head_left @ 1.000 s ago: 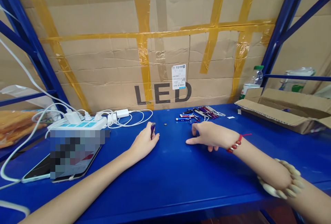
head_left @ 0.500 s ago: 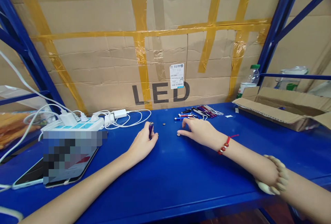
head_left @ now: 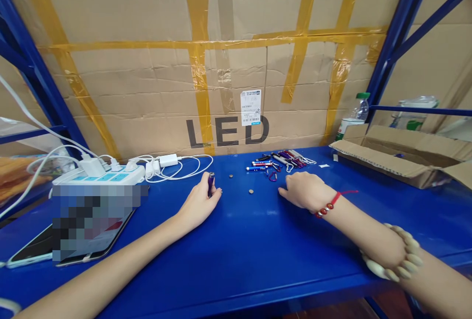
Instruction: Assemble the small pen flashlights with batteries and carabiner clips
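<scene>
My left hand is closed around a small purple flashlight tube, held upright with its top end sticking out above the fingers. Two small round button cells lie on the blue table: one cell near the left hand, another cell between the hands. My right hand rests low over the table to the right of the cells, fingers curled together and facing down. Whatever is under its fingertips is hidden. Just behind it lie several small metal flashlights with carabiner clips, in blue, red, purple, black and silver.
A white power strip with chargers and cables stands at the left, with a phone-like device in front. An open cardboard box and a bottle are at the right. A tall cardboard sheet closes off the back.
My right hand has moved right, away from the nearer button cell, which now lies uncovered along with a purple carabiner. My left hand keeps its hold on the flashlight tube.
</scene>
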`<state>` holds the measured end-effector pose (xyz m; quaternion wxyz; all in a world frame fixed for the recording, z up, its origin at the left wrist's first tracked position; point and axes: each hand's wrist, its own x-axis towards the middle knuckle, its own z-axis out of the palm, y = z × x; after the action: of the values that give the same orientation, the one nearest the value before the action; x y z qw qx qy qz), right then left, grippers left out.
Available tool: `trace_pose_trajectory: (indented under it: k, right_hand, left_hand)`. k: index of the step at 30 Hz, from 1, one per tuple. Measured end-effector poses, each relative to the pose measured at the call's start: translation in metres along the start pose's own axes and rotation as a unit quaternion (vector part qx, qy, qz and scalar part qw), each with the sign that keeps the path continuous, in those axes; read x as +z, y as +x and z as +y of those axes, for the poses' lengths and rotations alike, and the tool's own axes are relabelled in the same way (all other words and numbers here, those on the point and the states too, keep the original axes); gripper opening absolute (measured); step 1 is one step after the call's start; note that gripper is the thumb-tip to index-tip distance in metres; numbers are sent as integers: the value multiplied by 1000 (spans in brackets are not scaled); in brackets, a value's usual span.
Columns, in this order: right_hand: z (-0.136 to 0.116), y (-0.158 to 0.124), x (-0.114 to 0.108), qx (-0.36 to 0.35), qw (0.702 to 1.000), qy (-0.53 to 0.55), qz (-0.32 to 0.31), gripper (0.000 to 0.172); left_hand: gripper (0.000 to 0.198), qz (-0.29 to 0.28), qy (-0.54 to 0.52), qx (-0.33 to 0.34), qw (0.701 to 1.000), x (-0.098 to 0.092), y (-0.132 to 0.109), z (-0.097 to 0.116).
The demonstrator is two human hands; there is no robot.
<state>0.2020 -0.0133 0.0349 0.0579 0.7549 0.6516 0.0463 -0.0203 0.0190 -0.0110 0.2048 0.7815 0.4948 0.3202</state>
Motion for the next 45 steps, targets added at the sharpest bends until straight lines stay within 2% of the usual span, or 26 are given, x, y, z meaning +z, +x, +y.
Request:
trace_pose_trajectory:
  k: [3, 6, 12, 14, 18, 21, 23, 25, 28, 32, 37, 42, 45]
  right_hand:
    - [-5, -6, -5, -22, 999, -7, -28, 31]
    - [-6, -7, -7, -46, 999, -6, -29, 31]
    - [-3, 1, 1, -127, 990, 62, 19, 21]
    - [-5, 1, 3, -144, 987, 71, 28, 24]
    - [-6, -4, 1, -88, 996, 7, 34, 40]
    - [-3, -4, -1, -62, 998, 7, -2, 31]
    - [0, -2, 1, -86, 994, 61, -22, 19]
    - [3, 1, 5, -106, 991, 82, 0, 26]
    - [5, 5, 10, -136, 987, 86, 30, 29]
    - [2, 8, 11, -156, 983, 93, 17, 31]
    - [-5, 12, 10, -197, 966, 170, -2, 39]
    - [-12, 22, 20, -253, 931, 260, 28, 22]
    - [-16, 27, 27, -281, 913, 292, 52, 21]
  left_hand:
    - [12, -2, 5, 0, 1000, 0, 0, 0]
    - [12, -4, 4, -5, 1000, 0, 1, 0]
    - [13, -4, -2, -6, 1000, 1, 1, 0]
    - [13, -5, 5, -8, 1000, 1, 1, 0]
    - [13, -11, -1, -7, 1000, 0, 0, 1]
    - [15, -6, -16, -22, 1000, -1, -1, 1]
    - [15, -5, -27, -29, 999, -1, -1, 1]
    - [15, -8, -24, -27, 999, -1, -2, 1]
    - [15, -9, -14, -10, 1000, 0, -2, -1]
    - [14, -8, -15, -8, 1000, 0, -3, -2]
    - [13, -9, -25, -7, 1000, -1, -3, -1]
    - [12, 0, -4, 4, 1000, -1, -3, -1]
    - [14, -2, 16, 8, 1000, -2, -3, 1]
